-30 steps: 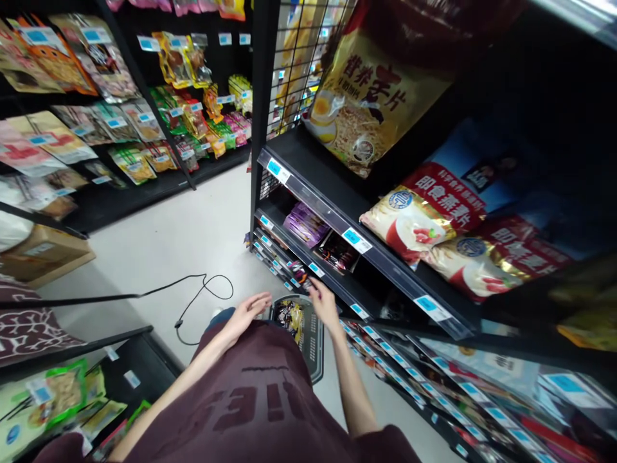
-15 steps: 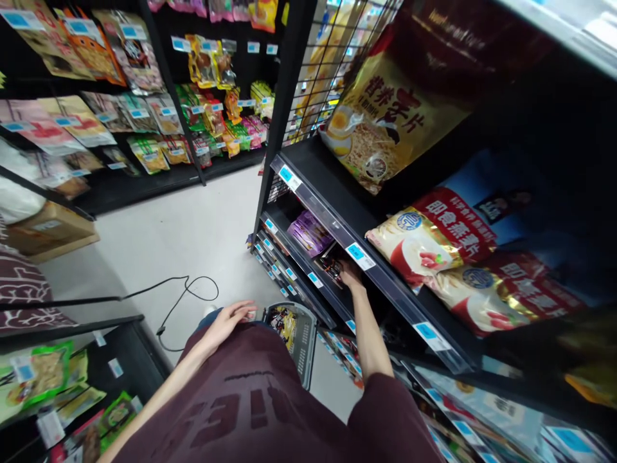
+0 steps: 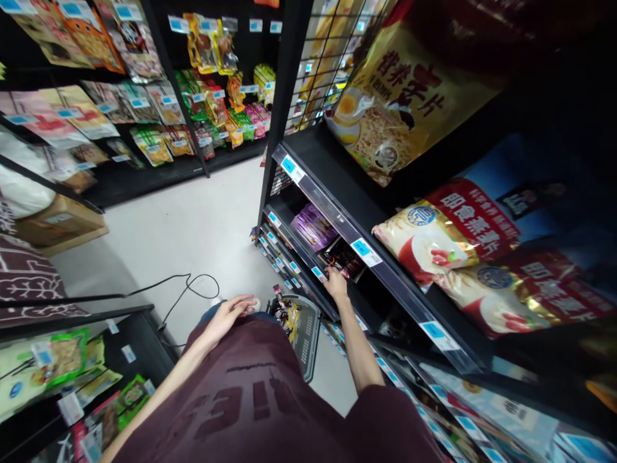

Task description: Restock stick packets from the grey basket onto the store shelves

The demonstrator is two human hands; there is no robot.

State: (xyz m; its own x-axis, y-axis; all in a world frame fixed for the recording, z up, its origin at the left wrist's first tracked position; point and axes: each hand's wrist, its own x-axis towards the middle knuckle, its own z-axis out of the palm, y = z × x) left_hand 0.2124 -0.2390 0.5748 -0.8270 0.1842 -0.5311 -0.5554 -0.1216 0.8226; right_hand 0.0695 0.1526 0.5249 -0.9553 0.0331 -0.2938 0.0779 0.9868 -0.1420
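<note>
My right hand (image 3: pixel 336 285) is at the front edge of a lower shelf (image 3: pixel 301 257), its fingers curled near the price-tag strip; whether it holds anything is too small to tell. Just behind it on that shelf lie dark packets (image 3: pixel 344 256), with purple packets (image 3: pixel 314 227) beside them. My left hand (image 3: pixel 230 315) rests against my body near the waist, fingers spread and holding nothing. Below and between my hands is a grey basket (image 3: pixel 311 341) with small yellow and dark wrapped packets (image 3: pixel 292 316) inside.
Large oat bags (image 3: pixel 434 241) fill the shelf above my right arm. A black cable (image 3: pixel 168 283) loops over the floor. A cardboard box (image 3: pixel 60 225) stands at the left, and hanging snack bags (image 3: pixel 212 45) line the far racks. Another shelf (image 3: pixel 135 341) is at the lower left.
My right hand has drawn back from the dark packets inside the shelf to its front edge. A dark and pink packet now sticks up at the basket's far end. My left hand stays at my waist.
</note>
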